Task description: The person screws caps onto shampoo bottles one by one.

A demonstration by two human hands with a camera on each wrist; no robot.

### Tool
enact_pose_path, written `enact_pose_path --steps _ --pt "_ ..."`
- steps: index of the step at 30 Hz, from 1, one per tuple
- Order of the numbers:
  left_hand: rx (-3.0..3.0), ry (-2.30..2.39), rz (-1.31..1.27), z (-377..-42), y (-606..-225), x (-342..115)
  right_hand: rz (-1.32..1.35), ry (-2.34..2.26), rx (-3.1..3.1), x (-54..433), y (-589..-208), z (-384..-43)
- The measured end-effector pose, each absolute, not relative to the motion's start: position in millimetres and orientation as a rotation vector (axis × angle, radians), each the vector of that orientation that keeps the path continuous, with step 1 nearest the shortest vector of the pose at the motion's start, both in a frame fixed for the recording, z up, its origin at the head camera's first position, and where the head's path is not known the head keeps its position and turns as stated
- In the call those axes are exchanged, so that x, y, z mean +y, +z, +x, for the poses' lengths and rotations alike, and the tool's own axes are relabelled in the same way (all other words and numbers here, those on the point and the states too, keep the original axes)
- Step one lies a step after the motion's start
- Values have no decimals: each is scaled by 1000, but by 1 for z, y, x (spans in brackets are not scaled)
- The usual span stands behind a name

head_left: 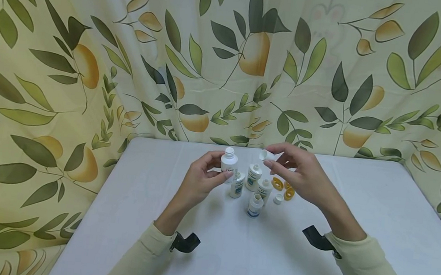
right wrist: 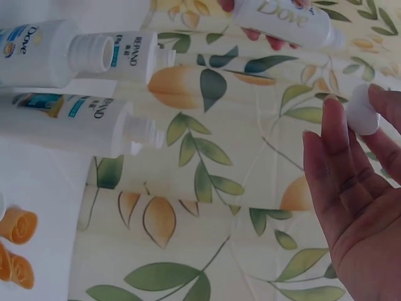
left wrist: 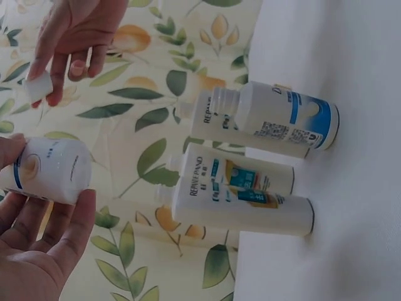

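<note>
My left hand grips a small white Dove bottle in the head view, raised above the table with its bare neck pointing up. Between thumb and fingers, my right hand pinches a white cap, held up a little to the right of that bottle and apart from it. Below stands a second white Dove bottle, uncapped, its blue label base showing in the left wrist view. Several white pump-less bottles with teal labels, one a Repair & Care-type bottle, stand uncapped behind it.
On the table right of the bottles lie several orange caps and a loose white cap. The white-covered table ends at a leaf-and-fruit patterned curtain. A black strap piece sticks out from each wrist.
</note>
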State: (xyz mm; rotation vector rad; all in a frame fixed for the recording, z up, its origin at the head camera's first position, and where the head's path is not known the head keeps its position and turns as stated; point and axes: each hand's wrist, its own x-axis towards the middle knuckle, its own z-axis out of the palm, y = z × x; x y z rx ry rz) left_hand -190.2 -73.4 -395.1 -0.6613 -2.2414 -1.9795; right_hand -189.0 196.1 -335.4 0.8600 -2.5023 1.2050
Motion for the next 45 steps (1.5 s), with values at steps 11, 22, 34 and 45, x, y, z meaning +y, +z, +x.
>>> enact_pose_path --steps 11,22,34,45 --pt "-2229 -2021 -638 -187 -397 -69 889 1217 -2492 186 -331 -191" --pt "-2206 -2056 -704 -184 -398 -63 943 1207 -2456 178 -326 -195" --pt "-2221 -2020 -759 -182 -400 -58 902 1174 -2479 170 -324 -197" --pt "-2253 -2008 -765 -182 -402 -54 984 1196 -2426 166 -324 -198"
